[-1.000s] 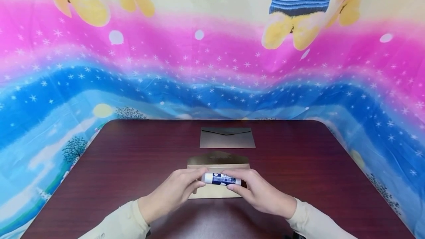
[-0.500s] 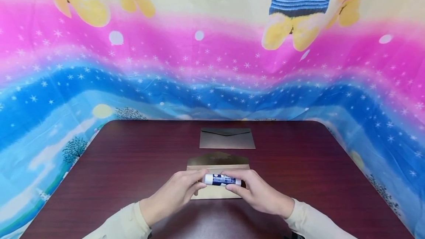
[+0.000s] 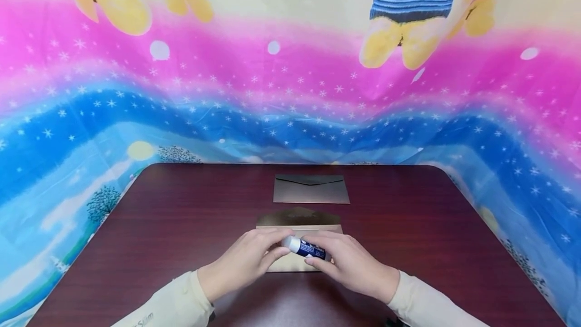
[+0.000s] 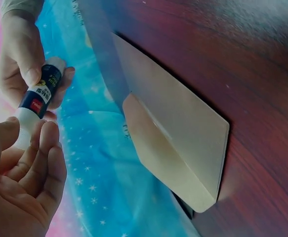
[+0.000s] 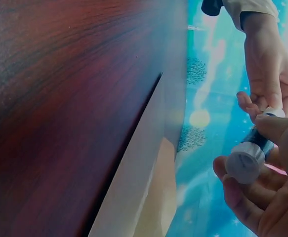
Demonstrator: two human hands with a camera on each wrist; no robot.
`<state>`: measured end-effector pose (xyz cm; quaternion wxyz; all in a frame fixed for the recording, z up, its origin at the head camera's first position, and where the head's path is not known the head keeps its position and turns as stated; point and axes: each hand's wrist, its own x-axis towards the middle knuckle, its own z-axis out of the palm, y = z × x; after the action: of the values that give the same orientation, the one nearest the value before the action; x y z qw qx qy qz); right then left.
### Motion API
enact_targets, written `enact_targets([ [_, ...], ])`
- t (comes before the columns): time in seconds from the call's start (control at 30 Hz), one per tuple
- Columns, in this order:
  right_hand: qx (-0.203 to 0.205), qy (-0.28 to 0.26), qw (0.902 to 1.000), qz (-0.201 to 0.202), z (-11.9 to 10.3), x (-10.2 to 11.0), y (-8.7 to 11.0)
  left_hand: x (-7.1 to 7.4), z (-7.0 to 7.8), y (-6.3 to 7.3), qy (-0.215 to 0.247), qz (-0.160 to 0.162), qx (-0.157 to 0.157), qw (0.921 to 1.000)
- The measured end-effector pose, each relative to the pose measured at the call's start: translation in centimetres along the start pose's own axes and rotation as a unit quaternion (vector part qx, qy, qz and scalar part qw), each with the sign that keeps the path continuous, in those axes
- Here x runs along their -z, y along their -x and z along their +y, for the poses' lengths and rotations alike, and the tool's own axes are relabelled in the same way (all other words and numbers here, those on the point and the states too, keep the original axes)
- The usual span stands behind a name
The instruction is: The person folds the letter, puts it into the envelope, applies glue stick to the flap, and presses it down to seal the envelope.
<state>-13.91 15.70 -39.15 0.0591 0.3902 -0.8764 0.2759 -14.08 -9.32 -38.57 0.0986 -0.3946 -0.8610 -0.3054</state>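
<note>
A glue stick (image 3: 310, 249) with a dark blue label and white ends is held above the table between both hands. My right hand (image 3: 358, 261) grips its labelled barrel with thumb and fingers. At the other end, my left hand (image 3: 247, 259) pinches the white cap (image 4: 27, 123) between thumb and fingers; the cap is on the stick. Below the hands lies a gold envelope (image 3: 295, 262) with its flap (image 3: 297, 217) raised and pointing away from me. The hands hide part of this envelope in the head view.
Farther back on the dark red wooden table (image 3: 199, 196) lies a second, brownish envelope (image 3: 310, 191) with its flap folded down. A colourful printed cloth (image 3: 272, 100) hangs behind and around the table.
The glue stick has tilted, its right end dropping towards me. My left hand has moved slightly right with the cap. Both envelopes stay in place.
</note>
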Motion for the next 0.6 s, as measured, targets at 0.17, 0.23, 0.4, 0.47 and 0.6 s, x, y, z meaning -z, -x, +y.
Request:
enact_targets([
  [0.17, 0.004, 0.011, 0.9999, -0.008, -0.38, -0.24, -0.23, 0.09, 0.18, -0.14, 0.02, 0.002, 0.037, 0.9991],
  [0.23, -0.008, -0.001, 0.9999, -0.015, -0.43, -0.25, -0.25, 0.1, 0.25, -0.19, 0.017, 0.0, 0.054, 0.9984],
  [0.4, -0.046, -0.028, 0.9983, -0.024, -0.37, 0.0, -0.22, 0.0, 0.15, -0.15, 0.009, 0.002, 0.081, 0.9966],
  [0.47, -0.06, -0.038, 0.9971, -0.025, -0.25, 0.18, -0.16, -0.01, 0.0, -0.07, 0.005, 0.004, 0.088, 0.9961],
  [0.6, -0.088, -0.059, 0.9941, -0.023, 0.25, 0.41, -0.13, 0.06, -0.49, 0.24, -0.008, 0.004, 0.102, 0.9947],
])
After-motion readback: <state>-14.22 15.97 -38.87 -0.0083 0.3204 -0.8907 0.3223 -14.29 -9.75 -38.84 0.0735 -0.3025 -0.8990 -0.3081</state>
